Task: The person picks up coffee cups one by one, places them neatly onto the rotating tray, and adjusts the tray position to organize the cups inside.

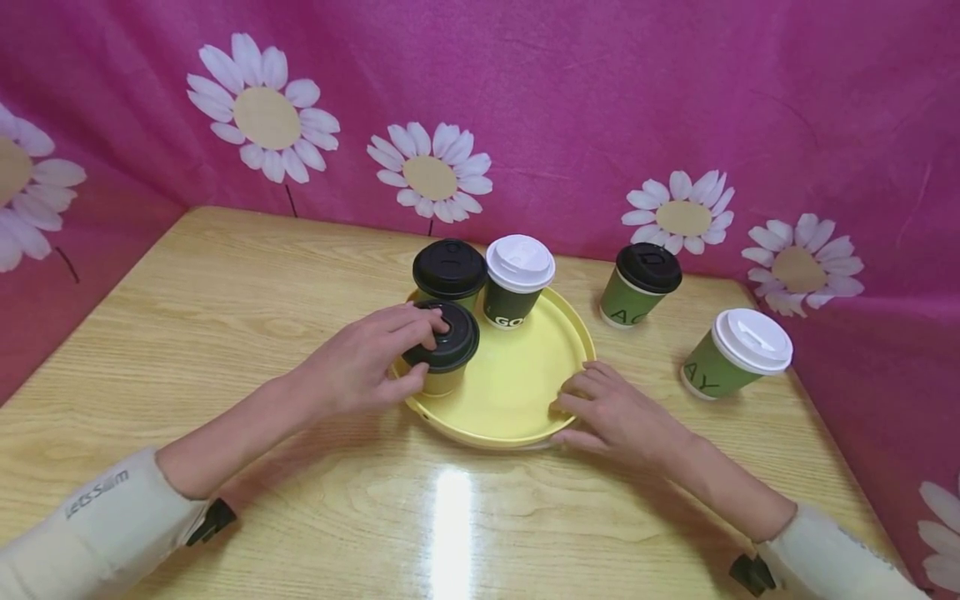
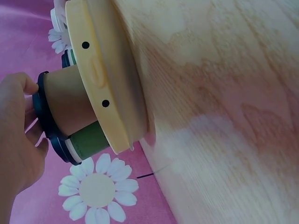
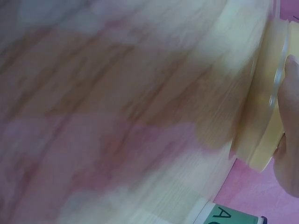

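Perhaps an upward pull could pop the lid (image 1: 461, 345) the left hand (image 1: 363, 354) pinches off its cup (image 1: 442, 382); the right hand (image 1: 615, 410) grips the tray's (image 1: 510, 379) right edge.

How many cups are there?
5. On the yellow tray: the brown cup under the left hand, a black-lidded cup behind it, the GO cup beside that. Right of the tray: the AY cup and another green cup.

**Five lidded paper cups (image 1: 708, 368), one yellow tray (image 1: 517, 375)**

Three black lids (image 1: 450, 265) and two white lids (image 1: 521, 260) are capping them; one left hand (image 1: 360, 354), one right hand (image 1: 618, 412), one wooden table (image 1: 247, 283) and six printed daisies (image 1: 266, 118) are showing.
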`<state>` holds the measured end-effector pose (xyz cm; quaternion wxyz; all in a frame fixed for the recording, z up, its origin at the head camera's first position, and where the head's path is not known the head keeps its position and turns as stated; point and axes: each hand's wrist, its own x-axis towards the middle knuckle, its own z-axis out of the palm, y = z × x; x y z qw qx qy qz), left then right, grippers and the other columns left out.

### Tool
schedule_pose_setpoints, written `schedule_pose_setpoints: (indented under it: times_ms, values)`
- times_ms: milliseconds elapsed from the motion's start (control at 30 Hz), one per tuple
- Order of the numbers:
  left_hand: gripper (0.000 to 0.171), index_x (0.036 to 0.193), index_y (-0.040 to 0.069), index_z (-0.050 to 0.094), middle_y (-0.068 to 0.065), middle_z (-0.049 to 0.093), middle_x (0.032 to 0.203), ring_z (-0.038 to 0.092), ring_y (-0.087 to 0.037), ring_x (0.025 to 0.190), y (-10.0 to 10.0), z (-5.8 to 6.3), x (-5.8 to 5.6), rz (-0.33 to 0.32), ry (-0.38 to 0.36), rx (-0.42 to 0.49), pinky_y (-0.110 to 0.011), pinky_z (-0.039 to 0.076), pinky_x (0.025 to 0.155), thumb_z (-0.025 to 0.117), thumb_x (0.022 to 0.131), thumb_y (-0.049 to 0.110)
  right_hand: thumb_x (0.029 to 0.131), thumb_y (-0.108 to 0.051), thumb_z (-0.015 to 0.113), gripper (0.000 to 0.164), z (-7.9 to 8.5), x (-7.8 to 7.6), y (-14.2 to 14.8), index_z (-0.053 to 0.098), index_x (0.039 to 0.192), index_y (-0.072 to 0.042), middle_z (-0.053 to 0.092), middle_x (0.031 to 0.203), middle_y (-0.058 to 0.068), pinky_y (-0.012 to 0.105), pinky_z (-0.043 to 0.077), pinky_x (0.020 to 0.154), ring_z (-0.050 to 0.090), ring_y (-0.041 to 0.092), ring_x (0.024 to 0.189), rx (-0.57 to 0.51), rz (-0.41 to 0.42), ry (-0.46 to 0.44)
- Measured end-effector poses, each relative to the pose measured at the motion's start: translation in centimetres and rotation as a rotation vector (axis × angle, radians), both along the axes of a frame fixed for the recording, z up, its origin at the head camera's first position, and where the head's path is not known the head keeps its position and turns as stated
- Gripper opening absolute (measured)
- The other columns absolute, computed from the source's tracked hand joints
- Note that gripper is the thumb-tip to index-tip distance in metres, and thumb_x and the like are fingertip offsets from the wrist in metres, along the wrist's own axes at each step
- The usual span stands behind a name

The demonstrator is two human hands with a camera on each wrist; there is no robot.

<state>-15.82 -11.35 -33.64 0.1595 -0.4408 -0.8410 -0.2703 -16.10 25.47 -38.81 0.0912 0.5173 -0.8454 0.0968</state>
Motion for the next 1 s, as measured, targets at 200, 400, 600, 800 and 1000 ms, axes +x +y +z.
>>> schedule_pose_setpoints:
  times_ms: [200, 400, 600, 800, 1000]
  values:
    - [0.016, 0.096, 0.007, 0.06, -0.013, 0.064, 0.126, 0.057, -0.028, 0.121, 0.0, -0.1, -0.1, 0.02, 0.045, 0.013, -0.044, 0.046, 0.101, 0.068, 0.083, 0.009, 0.097, -0.053, 0.057, 0.04, 0.1, 1.0, -0.5, 0.068, 0.106, -0.016, 0.06, 0.104, -0.001, 0.038, 0.034, 0.102, 0.052, 0.023, 0.105, 0.023, -0.087, -0.042]
    - [0.017, 0.094, 0.006, 0.059, -0.014, 0.064, 0.124, 0.057, -0.029, 0.121, 0.0, -0.3, -0.5, 0.03, 0.088, 0.039, -0.044, 0.046, 0.102, 0.071, 0.083, 0.01, 0.097, -0.05, 0.058, 0.036, 0.1, 2.2, -1.4, 0.067, 0.105, -0.017, 0.059, 0.103, -0.001, 0.043, 0.032, 0.106, 0.053, 0.021, 0.103, 0.026, -0.159, -0.073]
    - [0.016, 0.091, 0.005, 0.058, -0.015, 0.065, 0.119, 0.057, -0.03, 0.12, 0.0, -0.3, -1.0, 0.042, 0.113, 0.058, -0.044, 0.045, 0.103, 0.072, 0.083, 0.01, 0.099, -0.051, 0.054, 0.037, 0.0, 3.2, -2.4, 0.066, 0.1, -0.016, 0.057, 0.098, 0.001, 0.048, 0.032, 0.106, 0.054, 0.022, 0.098, 0.005, -0.198, -0.044]
    - [0.017, 0.088, 0.006, 0.055, -0.015, 0.066, 0.114, 0.059, -0.03, 0.115, 0.1, -0.4, -1.6, 0.037, 0.141, 0.09, -0.043, 0.046, 0.101, 0.071, 0.083, 0.01, 0.098, -0.051, 0.055, 0.036, -0.1, 4.2, -3.5, 0.064, 0.095, -0.016, 0.056, 0.094, 0.0, 0.047, 0.035, 0.102, 0.053, 0.023, 0.093, -0.013, -0.244, -0.016]
    - [0.02, 0.086, 0.006, 0.051, -0.014, 0.066, 0.111, 0.061, -0.028, 0.108, 0.2, -0.4, -2.0, 0.033, 0.125, 0.102, -0.041, 0.051, 0.093, 0.071, 0.082, 0.006, 0.096, -0.046, 0.061, 0.03, -0.2, 5.0, -4.3, 0.062, 0.094, -0.016, 0.054, 0.093, 0.001, 0.047, 0.034, 0.101, 0.053, 0.023, 0.092, -0.015, -0.286, -0.02]
